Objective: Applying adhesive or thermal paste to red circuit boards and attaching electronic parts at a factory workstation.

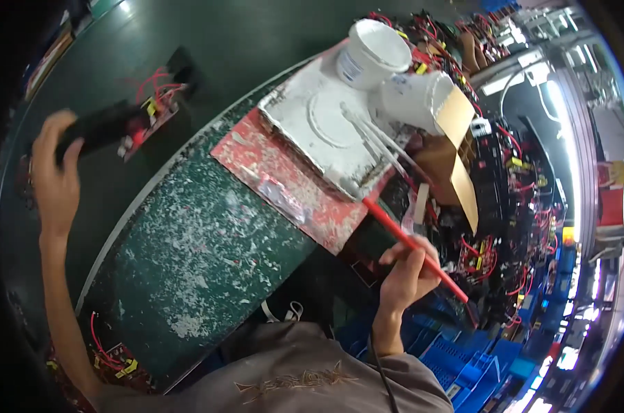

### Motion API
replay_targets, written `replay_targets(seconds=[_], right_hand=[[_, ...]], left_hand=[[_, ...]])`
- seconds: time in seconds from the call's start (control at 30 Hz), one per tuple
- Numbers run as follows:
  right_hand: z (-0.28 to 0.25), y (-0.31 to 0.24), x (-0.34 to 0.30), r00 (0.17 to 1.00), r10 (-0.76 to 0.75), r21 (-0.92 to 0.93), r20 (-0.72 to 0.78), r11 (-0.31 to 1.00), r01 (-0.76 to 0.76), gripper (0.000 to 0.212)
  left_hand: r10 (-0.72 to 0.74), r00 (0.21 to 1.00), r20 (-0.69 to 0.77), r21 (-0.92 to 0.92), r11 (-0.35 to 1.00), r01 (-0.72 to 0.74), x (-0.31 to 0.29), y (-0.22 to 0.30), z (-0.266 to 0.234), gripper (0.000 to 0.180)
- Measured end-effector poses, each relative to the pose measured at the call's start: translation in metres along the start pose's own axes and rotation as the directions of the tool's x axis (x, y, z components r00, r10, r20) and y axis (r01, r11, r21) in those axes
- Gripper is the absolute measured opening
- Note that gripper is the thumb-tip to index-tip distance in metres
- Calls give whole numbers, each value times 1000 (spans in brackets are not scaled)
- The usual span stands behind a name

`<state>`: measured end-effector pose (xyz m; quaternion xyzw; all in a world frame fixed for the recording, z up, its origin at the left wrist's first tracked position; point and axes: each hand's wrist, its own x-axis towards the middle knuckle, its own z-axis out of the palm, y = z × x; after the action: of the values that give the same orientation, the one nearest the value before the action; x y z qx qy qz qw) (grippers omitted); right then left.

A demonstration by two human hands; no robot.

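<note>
My left hand point(56, 168), at the far left, is closed round the end of a dark, blurred black block point(102, 129). A circuit board with red wires and a yellow part point(151, 113) shows at the block's other end. My right hand point(410, 270) grips a red stick point(444, 279) that slants up and left. The stick's upper end is by the near corner of a white-smeared tray point(305, 160), where I cannot tell if they touch. White paste coats the tray, and two thin white-coated sticks point(377, 138) lean in it.
Under the tray is a red board point(277, 189) on a green, white-spattered table point(195, 255). Two white tubs point(374, 54) stand behind, beside an opened cardboard box point(456, 148). Several wired circuit boards point(481, 258) crowd the right. Blue crates point(456, 361) sit low right; another board point(119, 361) lies lower left.
</note>
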<state>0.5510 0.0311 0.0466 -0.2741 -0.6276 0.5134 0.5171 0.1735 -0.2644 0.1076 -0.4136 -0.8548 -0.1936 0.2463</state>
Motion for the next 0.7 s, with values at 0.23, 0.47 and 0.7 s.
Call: replay_targets(seconds=[0.23,0.47,0.7], right_hand=[[7,29,53,996,-37,-142,-78,989,26,23],[32,47,85,999,17,-131,-40,991,-22,21],[35,57,84,997,-71,-251,-16,966,65,22]], left_hand=[[-288,916,281,-86,943,323,-125,81,-102,27],[-691,539,482,-301,446,843,-202,54,-101,32],[-428,903,-39,-227,884,409,-202,140,-48,42]])
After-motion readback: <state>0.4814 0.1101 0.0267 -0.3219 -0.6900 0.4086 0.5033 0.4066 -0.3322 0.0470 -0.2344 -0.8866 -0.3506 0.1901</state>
